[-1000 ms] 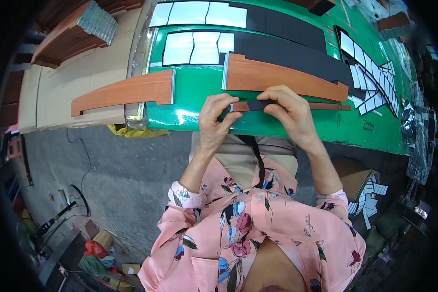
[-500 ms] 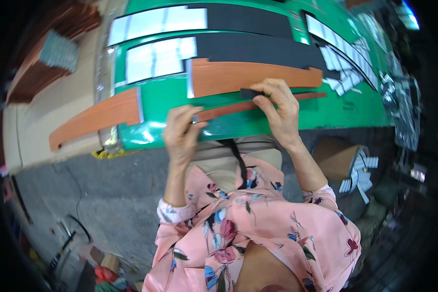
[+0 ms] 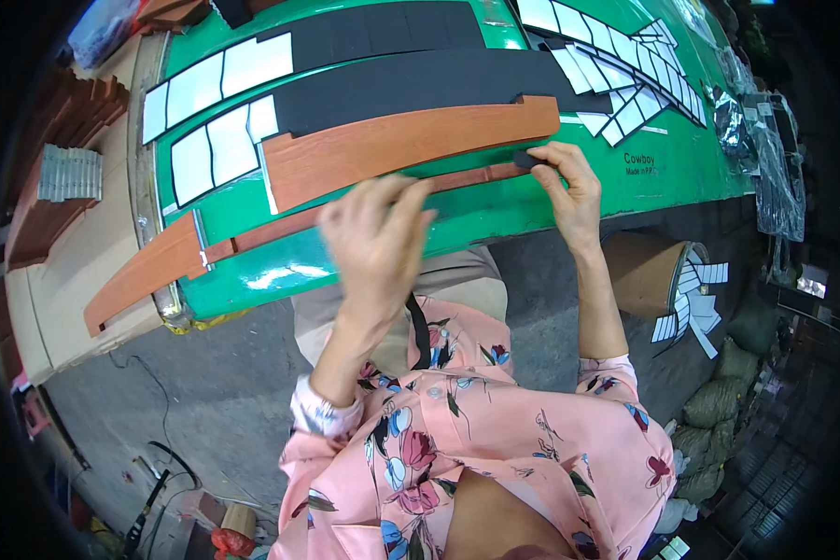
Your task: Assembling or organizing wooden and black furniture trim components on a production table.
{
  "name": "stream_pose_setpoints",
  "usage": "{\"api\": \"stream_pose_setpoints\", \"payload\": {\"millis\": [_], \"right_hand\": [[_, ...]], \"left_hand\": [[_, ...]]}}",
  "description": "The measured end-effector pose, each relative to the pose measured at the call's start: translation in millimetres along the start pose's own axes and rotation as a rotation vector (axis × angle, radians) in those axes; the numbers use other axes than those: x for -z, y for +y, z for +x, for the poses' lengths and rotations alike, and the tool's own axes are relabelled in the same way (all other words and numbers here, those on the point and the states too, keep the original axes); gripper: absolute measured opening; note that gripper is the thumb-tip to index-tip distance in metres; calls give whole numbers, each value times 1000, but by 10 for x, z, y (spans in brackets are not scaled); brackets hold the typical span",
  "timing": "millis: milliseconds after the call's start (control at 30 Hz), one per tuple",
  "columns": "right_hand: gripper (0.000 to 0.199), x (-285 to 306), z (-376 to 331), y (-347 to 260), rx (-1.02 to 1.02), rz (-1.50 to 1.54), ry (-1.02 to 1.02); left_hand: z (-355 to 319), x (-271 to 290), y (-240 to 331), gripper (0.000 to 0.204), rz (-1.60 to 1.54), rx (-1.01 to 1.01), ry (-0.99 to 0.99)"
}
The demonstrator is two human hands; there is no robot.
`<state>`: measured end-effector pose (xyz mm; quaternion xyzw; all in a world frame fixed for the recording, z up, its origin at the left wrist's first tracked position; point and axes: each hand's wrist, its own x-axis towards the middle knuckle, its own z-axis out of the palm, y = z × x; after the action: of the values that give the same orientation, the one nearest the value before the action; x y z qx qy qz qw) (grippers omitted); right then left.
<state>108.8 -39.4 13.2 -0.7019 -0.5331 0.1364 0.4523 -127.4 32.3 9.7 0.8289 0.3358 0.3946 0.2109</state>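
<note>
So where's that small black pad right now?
In the head view, the black pad is pinched in the right hand, at the right end of the thin wood strip, just below the wide wood panel.

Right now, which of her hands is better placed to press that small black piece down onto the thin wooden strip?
Probably the right hand: its fingertips already pinch the black piece at the strip end. The left hand is blurred, farther along.

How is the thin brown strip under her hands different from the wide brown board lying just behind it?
The narrow strip is far slimmer than the wide board. The strip lies nearer the person, along the green table's front; the board lies behind it, against the black foam sheets. The right hand presses a small black piece onto the strip's end, with the left hand over the strip; the board is untouched. Both are long, wood-grained and reddish-brown.
</note>
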Motion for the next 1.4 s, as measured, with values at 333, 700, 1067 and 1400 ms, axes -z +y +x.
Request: {"api": "stream_pose_setpoints", "payload": {"millis": [333, 700, 1067, 1400], "right_hand": [[21, 17, 53, 175, 245, -136, -79], [22, 1, 88, 239, 298, -136, -107], [21, -42, 102, 238, 318, -149, -103], [19, -10, 102, 256, 313, -138, -143]], "left_hand": [[262, -723, 256, 24, 97, 132, -71], [265, -760, 294, 18, 119, 156, -94], [264, -757, 281, 19, 142, 154, -84], [258, -760, 301, 19, 142, 153, -84]]}}
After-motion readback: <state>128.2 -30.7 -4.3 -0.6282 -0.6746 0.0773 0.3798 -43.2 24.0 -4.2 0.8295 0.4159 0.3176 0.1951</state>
